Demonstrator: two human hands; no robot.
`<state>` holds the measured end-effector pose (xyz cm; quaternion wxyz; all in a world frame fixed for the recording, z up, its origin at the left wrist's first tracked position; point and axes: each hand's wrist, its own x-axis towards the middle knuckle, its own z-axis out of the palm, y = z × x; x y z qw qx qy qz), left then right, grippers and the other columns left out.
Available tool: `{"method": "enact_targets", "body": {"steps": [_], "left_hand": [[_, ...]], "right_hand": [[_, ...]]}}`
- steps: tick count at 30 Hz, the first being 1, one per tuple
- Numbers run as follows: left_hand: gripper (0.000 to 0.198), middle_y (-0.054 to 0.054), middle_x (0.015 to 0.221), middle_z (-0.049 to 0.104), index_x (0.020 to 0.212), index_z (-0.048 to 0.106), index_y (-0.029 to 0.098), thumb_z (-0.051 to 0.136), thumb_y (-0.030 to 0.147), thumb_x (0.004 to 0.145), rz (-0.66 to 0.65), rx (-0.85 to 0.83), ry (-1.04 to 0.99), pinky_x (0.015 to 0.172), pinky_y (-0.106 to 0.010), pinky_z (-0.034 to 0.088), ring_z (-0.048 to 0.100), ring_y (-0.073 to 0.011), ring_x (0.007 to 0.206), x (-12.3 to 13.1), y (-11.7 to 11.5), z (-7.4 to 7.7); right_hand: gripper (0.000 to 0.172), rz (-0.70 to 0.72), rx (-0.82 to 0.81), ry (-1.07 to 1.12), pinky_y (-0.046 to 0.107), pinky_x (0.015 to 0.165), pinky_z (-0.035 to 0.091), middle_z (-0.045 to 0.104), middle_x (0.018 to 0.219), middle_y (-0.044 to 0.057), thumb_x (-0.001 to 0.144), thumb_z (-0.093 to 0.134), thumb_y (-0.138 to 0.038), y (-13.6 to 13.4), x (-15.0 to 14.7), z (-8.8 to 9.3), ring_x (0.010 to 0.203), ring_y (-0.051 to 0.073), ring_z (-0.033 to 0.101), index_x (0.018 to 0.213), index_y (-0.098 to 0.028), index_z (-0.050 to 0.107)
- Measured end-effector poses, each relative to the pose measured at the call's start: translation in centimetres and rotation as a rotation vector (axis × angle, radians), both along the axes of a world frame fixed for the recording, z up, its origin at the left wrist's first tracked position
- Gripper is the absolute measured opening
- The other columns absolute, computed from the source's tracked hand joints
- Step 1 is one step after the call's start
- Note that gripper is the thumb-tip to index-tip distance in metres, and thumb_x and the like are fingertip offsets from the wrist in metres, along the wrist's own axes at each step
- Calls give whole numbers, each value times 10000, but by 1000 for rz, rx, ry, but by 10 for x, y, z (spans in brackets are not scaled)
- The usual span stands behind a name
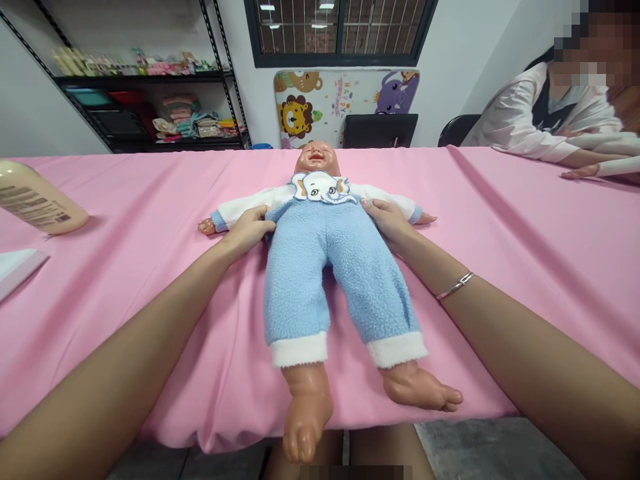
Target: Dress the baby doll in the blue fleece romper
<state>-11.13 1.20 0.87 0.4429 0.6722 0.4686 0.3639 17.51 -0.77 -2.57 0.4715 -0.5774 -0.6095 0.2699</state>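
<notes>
head view: hands [249, 230] clasp doll [330, 267]

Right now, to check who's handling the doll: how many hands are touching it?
2. The left hand holds the doll at one armpit, the right hand at the other. A co-worker's hand rests apart on the pink cloth.

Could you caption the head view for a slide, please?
Left hand and right hand hold a doll lying face-up on a pink cloth.
</notes>
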Motion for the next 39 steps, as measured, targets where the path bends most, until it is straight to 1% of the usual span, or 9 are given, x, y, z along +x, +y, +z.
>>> {"method": "enact_targets", "body": {"steps": [7,11,14,16,23,28,32,36,39], "left_hand": [[146,11,706,538,718,524,177,548,188,575,-27,23,5,609,-263,337,476,-146,661,-1,0,-1],[134,10,707,549,704,541,176,537,183,570,-13,48,71,642,-270,350,493,-155,683,-1,-1,2],[104,12,688,556,675,543,177,525,172,573,-6,112,188,652,-275,351,493,-156,673,-1,0,2],[101,14,692,568,678,552,177,527,175,580,-15,139,221,643,-273,352,494,-155,668,0,0,1],[73,33,639,520,658,539,174,591,208,619,-3,163,252,587,-254,317,433,-130,606,3,-3,2],[62,48,609,498,647,523,174,581,166,628,6,149,242,580,-248,308,412,-118,576,4,-5,4],[64,55,585,467,631,511,175,562,137,636,23,164,279,582,-254,297,382,-113,559,6,-7,7],[59,50,597,478,631,511,176,562,153,648,30,165,307,582,-260,296,397,-119,573,6,-8,8],[40,47,609,496,646,526,174,564,167,638,19,158,291,581,-260,299,412,-121,582,6,-7,7]], "right_hand": [[604,-3,31,-46,412,746,508,612,863,126,895,392,-745,8,2,-5,900,250,610,840,-182,603],[626,0,52,-59,395,759,507,620,896,135,887,385,-756,8,3,-7,874,215,610,882,-180,630],[582,10,61,-66,410,747,510,632,890,118,890,416,-748,6,4,-7,875,230,613,883,-208,634],[546,14,61,-71,429,737,515,637,869,104,894,441,-734,6,4,-6,882,254,617,858,-221,627],[487,4,54,-77,449,721,532,619,824,94,900,480,-691,5,2,-3,878,280,620,795,-231,600],[452,-2,55,-69,437,696,535,606,802,85,901,497,-670,2,1,-2,868,276,617,775,-244,583],[423,-22,42,-63,426,706,537,595,798,90,911,535,-606,1,1,-1,845,258,611,726,-227,548],[401,-38,30,-63,403,707,536,592,807,92,929,543,-548,2,0,0,833,233,605,716,-209,526],[413,-40,27,-72,386,707,532,591,818,100,960,484,-534,3,0,-1,849,220,605,742,-187,536]]}}
